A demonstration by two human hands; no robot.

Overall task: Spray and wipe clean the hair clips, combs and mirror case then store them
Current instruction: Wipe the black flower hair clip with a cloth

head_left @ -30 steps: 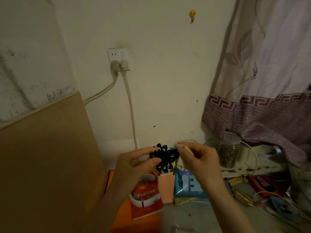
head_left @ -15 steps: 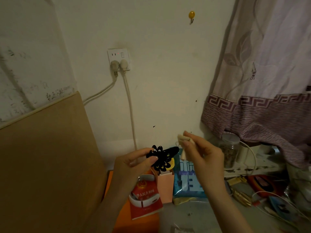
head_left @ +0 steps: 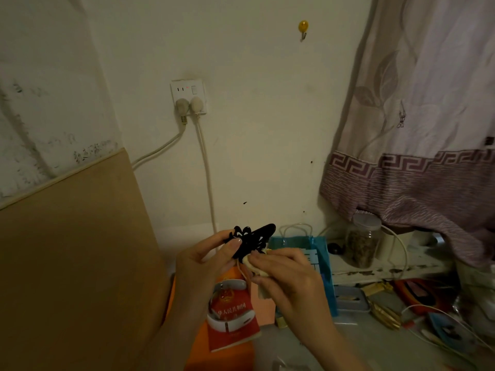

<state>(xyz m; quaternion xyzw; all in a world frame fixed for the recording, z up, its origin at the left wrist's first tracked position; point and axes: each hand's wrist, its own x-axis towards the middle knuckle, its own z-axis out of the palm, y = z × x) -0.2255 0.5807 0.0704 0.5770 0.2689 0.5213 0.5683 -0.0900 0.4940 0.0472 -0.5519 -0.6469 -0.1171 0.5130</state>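
Note:
A black butterfly-shaped hair clip (head_left: 253, 241) is held up in front of the wall. My left hand (head_left: 203, 263) pinches its left end between thumb and fingers. My right hand (head_left: 286, 279) grips a small pale wipe (head_left: 254, 265) and presses it against the clip's lower right side. The rest of the wipe is hidden under my fingers.
Below my hands lie a red booklet (head_left: 233, 317) with a white band, an orange folder (head_left: 203, 352) and a blue paper bag (head_left: 313, 253). A glass jar (head_left: 361, 242) stands on a shelf under the curtain (head_left: 417, 124). Cables and clutter fill the right. A brown board (head_left: 72, 263) leans at the left.
My right hand came back down from beside the clip and now presses the wipe onto its lower right side. My left hand tilted the clip so its long end points up and right.

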